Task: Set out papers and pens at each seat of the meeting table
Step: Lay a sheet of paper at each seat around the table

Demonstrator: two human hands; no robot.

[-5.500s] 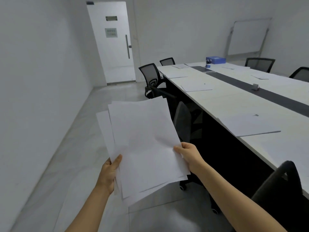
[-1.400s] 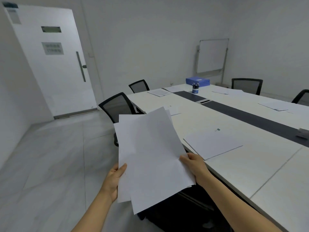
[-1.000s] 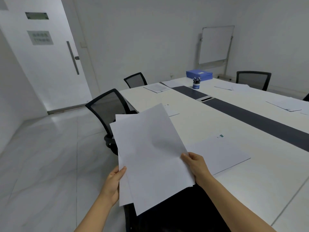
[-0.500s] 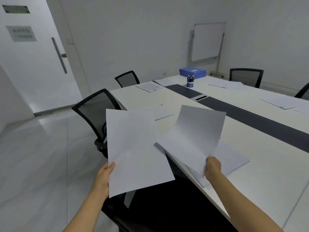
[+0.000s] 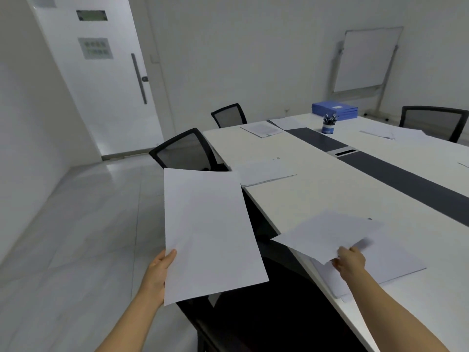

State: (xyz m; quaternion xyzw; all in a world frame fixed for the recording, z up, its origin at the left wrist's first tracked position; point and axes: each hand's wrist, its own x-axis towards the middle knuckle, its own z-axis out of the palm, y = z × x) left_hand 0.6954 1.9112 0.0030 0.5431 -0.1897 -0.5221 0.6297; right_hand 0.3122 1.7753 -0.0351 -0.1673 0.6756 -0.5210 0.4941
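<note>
1 sheet point(image 5: 327, 233) decides the coming move. It hangs low over the near edge of the table point(image 5: 317, 199), to the right of the person and a little ahead. The right hand point(image 5: 351, 260) pinches it by its near edge, closed on the paper (the hand is blurred, so how each finger lies cannot be read). Just under it a pile point(image 5: 390, 270) of papers already lies flat at this seat, roughly squared to the table edge as far as it shows.

The sheet's long axis runs left to right across the view, skewed against that pile. Its left corner juts out past the table edge over the dark gap below. My judgement is that the sheet wants a small turn and a short drop onto the pile. The right hand is the hand for it, being directly over the spot.

The left hand point(image 5: 157, 273) is well apart to the left, off the table and above the floor. It grips the near left corner of the stack of papers point(image 5: 210, 232), with its thumb on top. The stack is tilted up, with its long axis pointing away toward the far chair point(image 5: 185, 151).

More paper point(image 5: 264, 171) lies at the next seat, farther along the same edge. The pens stand in the pen cup point(image 5: 328, 125), far along the table and nearer the right hand than the left.
</note>
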